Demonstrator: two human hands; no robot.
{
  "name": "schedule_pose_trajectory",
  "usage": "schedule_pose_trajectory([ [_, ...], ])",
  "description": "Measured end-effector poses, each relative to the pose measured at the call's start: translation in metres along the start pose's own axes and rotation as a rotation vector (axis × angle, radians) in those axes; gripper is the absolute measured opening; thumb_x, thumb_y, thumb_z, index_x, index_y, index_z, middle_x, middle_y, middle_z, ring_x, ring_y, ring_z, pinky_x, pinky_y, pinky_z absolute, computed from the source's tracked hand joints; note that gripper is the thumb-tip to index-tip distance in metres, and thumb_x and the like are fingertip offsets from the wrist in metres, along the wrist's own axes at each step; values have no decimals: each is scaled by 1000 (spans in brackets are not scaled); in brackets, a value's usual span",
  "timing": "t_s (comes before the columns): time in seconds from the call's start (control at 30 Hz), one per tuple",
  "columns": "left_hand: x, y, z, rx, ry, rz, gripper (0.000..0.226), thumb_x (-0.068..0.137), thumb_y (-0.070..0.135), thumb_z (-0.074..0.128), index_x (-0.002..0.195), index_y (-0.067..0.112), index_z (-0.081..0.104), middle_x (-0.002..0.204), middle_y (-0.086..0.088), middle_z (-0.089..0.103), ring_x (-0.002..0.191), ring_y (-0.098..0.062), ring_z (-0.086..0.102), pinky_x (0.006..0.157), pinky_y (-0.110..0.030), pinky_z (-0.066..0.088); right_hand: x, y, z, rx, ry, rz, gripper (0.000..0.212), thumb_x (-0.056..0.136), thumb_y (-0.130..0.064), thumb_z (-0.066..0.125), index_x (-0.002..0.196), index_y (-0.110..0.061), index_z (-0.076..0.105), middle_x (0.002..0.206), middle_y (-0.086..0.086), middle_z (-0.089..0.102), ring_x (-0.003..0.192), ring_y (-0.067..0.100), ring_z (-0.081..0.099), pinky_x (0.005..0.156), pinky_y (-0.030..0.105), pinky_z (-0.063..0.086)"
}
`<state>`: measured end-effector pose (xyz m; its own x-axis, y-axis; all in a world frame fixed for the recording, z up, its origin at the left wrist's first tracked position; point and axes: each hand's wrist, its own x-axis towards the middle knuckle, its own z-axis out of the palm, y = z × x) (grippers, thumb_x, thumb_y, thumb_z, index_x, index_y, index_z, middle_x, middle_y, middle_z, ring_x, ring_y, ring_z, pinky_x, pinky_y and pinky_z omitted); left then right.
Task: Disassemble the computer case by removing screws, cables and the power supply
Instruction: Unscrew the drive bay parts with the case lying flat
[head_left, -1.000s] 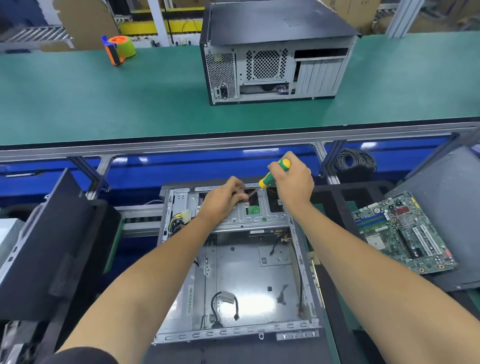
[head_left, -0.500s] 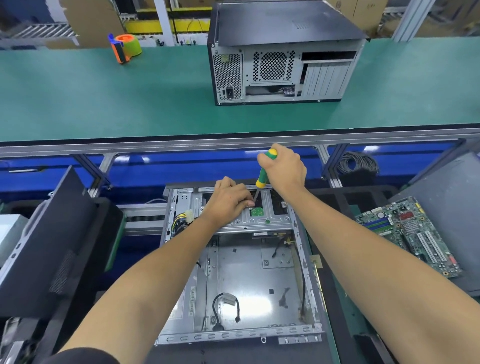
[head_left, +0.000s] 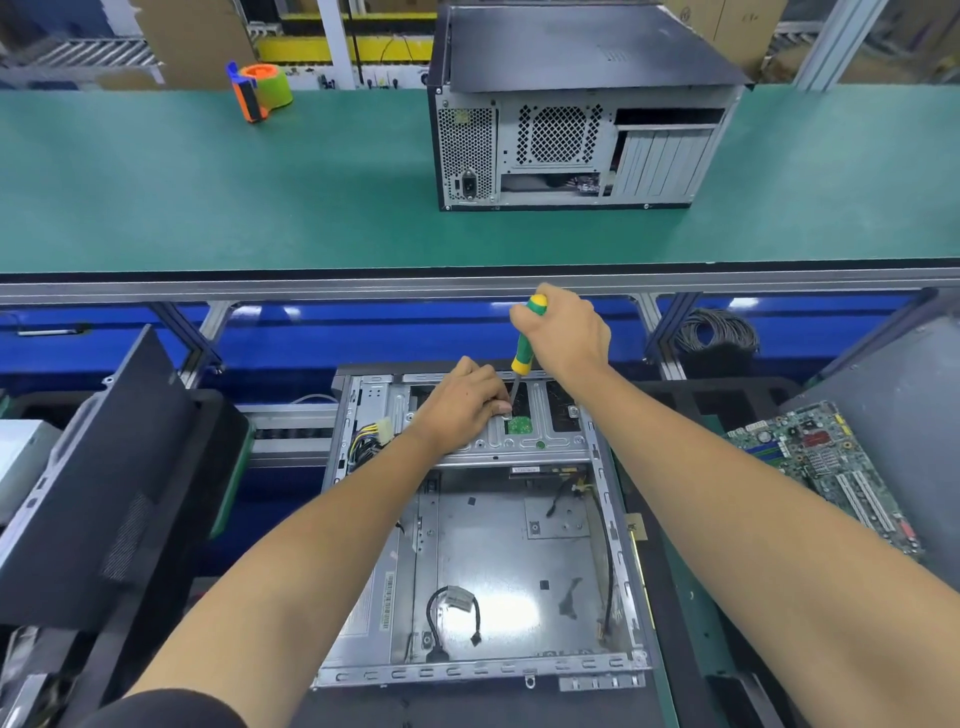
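Inside the open case (head_left: 483, 561), right hand (head_left: 563, 332) grips screwdriver (head_left: 523, 351); left hand's (head_left: 460, 408) fingertips pinch its tip.

Tape dispenser (head_left: 260, 91) upper left on green belt (head_left: 208, 182), second case (head_left: 582, 109) top center, motherboard (head_left: 826, 473) right, cable coil (head_left: 719, 332) upper right.

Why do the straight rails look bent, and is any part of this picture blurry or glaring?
Head view: the wide-angle lens bows the bench rail and stretches the forearms near the bottom edge. Overhead lights glare as white patches on the blue panel. The hands and screwdriver stay fairly sharp; the far background shelving is soft.
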<state>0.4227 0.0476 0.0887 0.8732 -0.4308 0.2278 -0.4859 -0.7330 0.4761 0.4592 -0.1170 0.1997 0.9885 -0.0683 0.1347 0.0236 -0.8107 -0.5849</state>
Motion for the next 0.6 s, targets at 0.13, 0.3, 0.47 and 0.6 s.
schedule_pose_trajectory([
  [0.13,0,-1,1,52,21,34,17,98,29,66,97,13,70,96,1,63,90,-24,44,83,-42,47,4,-3,-9,-89,-118,-70,29,85,-46,51,74,-20,43,69,-1,60,65,22,53,55,33,33],
  [0.3,-2,-1,1,56,40,60,21,98,34,67,96,13,67,96,2,61,90,-20,41,82,-40,46,6,-7,-23,-113,-257,-118,27,86,-42,56,74,-21,46,70,-5,60,70,20,54,59,32,35],
  [0.47,-2,0,0,32,30,44,24,93,38,74,92,15,67,89,4,58,90,-18,40,82,-38,45,8,-23,-36,-148,-482,-217,10,81,-31,61,83,-22,61,79,-4,68,81,22,60,64,32,37],
  [0.6,-3,0,-1,-10,34,3,27,90,42,76,89,16,70,90,6,60,93,-18,42,82,-35,45,7,-40,-39,-96,-684,-284,26,75,-5,50,77,-22,70,86,-5,72,85,17,61,66,30,44],
])
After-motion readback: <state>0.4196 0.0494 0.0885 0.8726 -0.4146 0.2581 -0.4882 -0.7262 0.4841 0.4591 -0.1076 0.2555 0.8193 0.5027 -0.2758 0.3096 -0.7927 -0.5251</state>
